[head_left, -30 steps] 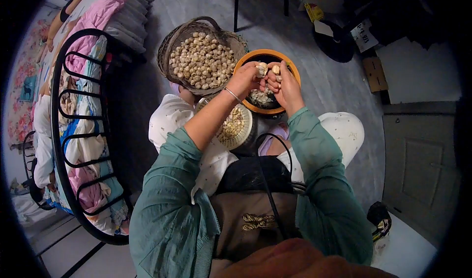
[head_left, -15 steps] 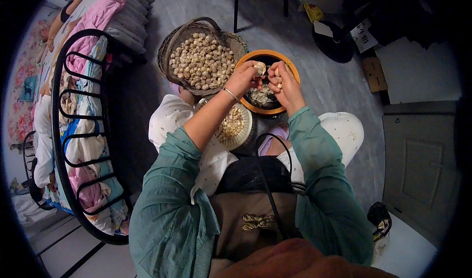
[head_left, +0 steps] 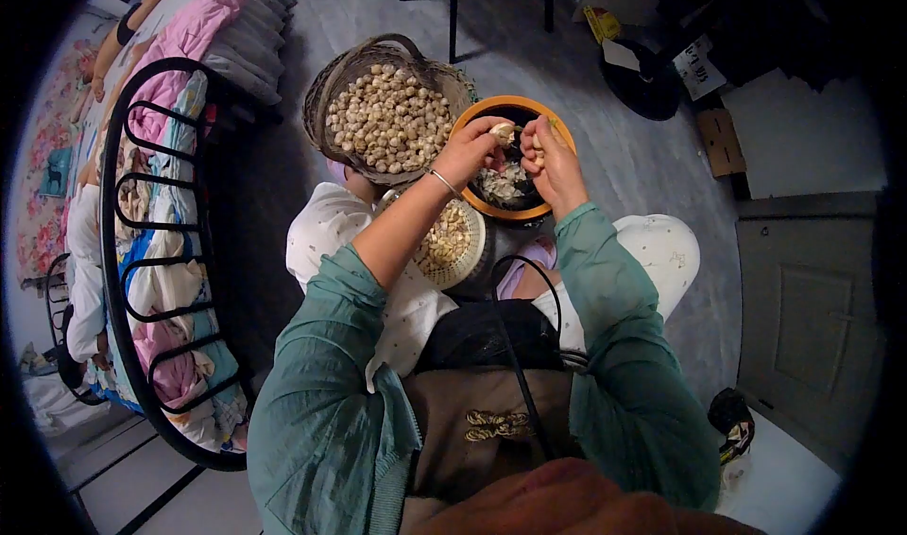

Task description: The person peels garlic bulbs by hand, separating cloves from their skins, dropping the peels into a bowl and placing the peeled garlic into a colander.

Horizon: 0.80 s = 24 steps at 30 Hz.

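Observation:
My left hand (head_left: 470, 155), with a bracelet at the wrist, is closed on a partly broken garlic bulb (head_left: 504, 134). My right hand (head_left: 557, 168) curls around several garlic cloves (head_left: 539, 154), close beside the bulb. Both hands are over a dark tub with an orange rim (head_left: 513, 101), and papery garlic skins (head_left: 505, 185) lie inside it. To the left of the tub stands a woven basket (head_left: 317, 110) heaped with whole garlic bulbs (head_left: 387, 114). Below that, partly behind my left forearm, a pale plastic colander (head_left: 479, 256) holds loose cloves (head_left: 449, 237).
A black metal bed frame (head_left: 111, 204) with crumpled bedding is at the left, where a person's limbs show. Dark stool legs (head_left: 453, 15) stand at the top. On the right are a cardboard box (head_left: 722, 144) and a grey door (head_left: 808, 318). A black cord crosses my lap.
My left hand has turned the bulb slightly and shifted a little. My right fingers have closed up more around the cloves. The containers stay in place.

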### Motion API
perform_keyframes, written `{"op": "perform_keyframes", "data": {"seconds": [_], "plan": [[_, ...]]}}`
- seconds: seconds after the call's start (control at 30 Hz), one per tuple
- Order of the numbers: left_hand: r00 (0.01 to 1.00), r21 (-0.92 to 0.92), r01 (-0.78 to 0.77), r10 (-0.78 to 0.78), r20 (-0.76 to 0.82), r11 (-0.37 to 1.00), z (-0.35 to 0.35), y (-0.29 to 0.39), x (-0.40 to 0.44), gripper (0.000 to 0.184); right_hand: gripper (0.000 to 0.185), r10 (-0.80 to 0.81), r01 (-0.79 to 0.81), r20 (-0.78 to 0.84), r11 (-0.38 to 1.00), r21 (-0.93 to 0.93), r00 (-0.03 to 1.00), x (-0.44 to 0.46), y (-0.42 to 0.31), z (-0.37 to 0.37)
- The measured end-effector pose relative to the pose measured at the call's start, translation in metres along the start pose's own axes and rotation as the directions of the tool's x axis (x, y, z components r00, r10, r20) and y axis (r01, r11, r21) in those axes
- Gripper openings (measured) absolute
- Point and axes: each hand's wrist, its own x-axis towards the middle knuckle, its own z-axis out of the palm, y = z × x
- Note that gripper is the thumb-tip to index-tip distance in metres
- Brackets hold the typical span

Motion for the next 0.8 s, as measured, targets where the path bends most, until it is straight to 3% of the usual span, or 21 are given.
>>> {"op": "perform_keyframes", "data": {"seconds": [0.07, 0.27, 0.4, 0.47, 0.67, 0.8], "plan": [[1.000, -0.015, 0.010, -0.010, -0.007, 1.000, 0.001, 0.001, -0.001, 0.033, 0.031, 0.019, -0.028, 0.097, 0.995, 0.092, 0.995, 0.002, 0.002, -0.006], [0.999, -0.098, 0.041, -0.044, -0.023, 0.994, 0.003, 0.004, -0.002, 0.030, 0.033, 0.090, -0.106, 0.075, 0.960, 0.259, 0.993, -0.001, -0.003, 0.002], [0.999, -0.106, 0.040, -0.043, -0.027, 0.994, 0.004, 0.007, -0.002, 0.028, 0.035, 0.098, -0.109, 0.064, 0.975, 0.196, 0.993, 0.001, 0.000, 0.004], [0.999, -0.104, 0.037, -0.040, -0.025, 0.994, 0.001, 0.006, 0.000, 0.028, 0.033, 0.096, -0.116, 0.150, 0.984, 0.137, 0.984, 0.001, 0.001, 0.003], [0.997, -0.079, 0.058, -0.061, -0.043, 0.995, -0.001, 0.004, 0.000, 0.027, 0.038, 0.101, -0.156, 0.257, 0.966, 0.204, 0.961, 0.002, 0.003, -0.005], [0.997, -0.079, 0.044, -0.049, -0.054, 0.996, -0.001, 0.003, 0.001, 0.025, 0.044, 0.118, -0.154, 0.202, 0.973, 0.172, 0.972, 0.003, 0.004, -0.006]]}}
